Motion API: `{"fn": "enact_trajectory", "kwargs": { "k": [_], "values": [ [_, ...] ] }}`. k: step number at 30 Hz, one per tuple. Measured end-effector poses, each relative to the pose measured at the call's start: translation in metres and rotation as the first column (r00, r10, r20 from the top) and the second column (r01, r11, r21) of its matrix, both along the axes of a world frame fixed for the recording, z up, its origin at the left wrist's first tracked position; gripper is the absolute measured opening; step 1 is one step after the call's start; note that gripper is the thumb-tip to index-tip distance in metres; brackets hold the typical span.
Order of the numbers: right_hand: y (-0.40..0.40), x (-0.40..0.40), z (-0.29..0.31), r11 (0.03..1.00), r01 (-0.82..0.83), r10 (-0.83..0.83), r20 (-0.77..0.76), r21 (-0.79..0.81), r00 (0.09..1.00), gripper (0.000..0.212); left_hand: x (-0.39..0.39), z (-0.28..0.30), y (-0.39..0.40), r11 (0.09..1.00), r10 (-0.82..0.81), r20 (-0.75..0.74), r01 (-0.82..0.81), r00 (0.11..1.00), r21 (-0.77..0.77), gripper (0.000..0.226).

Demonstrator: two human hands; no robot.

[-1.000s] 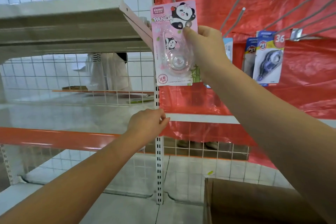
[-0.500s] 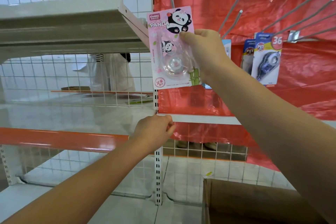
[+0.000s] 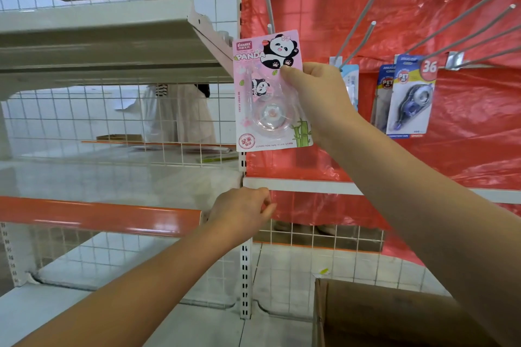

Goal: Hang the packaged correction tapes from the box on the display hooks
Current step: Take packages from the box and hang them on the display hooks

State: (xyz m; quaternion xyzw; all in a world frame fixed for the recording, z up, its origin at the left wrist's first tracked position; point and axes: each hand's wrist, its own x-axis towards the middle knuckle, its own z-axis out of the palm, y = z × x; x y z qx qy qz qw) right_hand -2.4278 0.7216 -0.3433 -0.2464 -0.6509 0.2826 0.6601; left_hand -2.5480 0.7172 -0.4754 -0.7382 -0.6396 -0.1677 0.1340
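up beside the leftmost hook (image 3: 266,1), the right hand (image 3: 318,98) pinches a pink panda pack (image 3: 270,90) of correction tape by its right edge, thumb on the front and fingers curled behind it. the pack's hang hole sits right at the lower end of that hook, but i cannot tell whether the hook tip is through the hole yet or only lined up with it; my guess is this pack is not yet hung, since the hand carries its weight. below and to the left of the right hand, the left hand (image 3: 242,213) is loosely curled against the shelf post (image 3: 244,262) and holds nothing i can make out. just right of the right hand, a light blue pack (image 3: 352,84) already hangs, and further right two blue packs (image 3: 408,98) hang together from another hook, so a few are done. several long hooks (image 3: 462,25) above and to the right of the right hand are bare, which suggests plenty of room left. low and right of both hands, the cardboard box (image 3: 380,315) shows only its near corner; its inside is hidden, so how many packs remain cannot be told.
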Motion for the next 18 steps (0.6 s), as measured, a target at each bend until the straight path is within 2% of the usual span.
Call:
{"fn": "enact_trajectory", "kwargs": {
  "k": [5,10,16,18],
  "values": [
    [-0.010,0.001,0.007,0.998,-0.032,0.032,-0.004,0.050,0.999,0.064,0.000,-0.003,-0.003,1.000,-0.007,-0.004,0.007,1.000,-0.010,0.027],
    [-0.007,0.003,0.014,0.999,-0.033,0.034,-0.024,0.035,0.999,0.061,-0.002,-0.005,-0.004,1.000,-0.008,-0.029,0.007,1.000,-0.015,0.028],
    [-0.002,-0.001,0.020,1.000,0.010,-0.010,-0.035,-0.011,0.999,0.063,0.000,-0.009,-0.003,0.999,-0.025,-0.002,0.025,1.000,-0.024,0.027],
    [-0.002,-0.002,0.022,0.999,0.028,-0.028,-0.019,-0.020,0.999,0.058,0.000,-0.012,-0.001,0.999,-0.020,0.014,0.020,1.000,-0.041,0.027]
  ]
}}
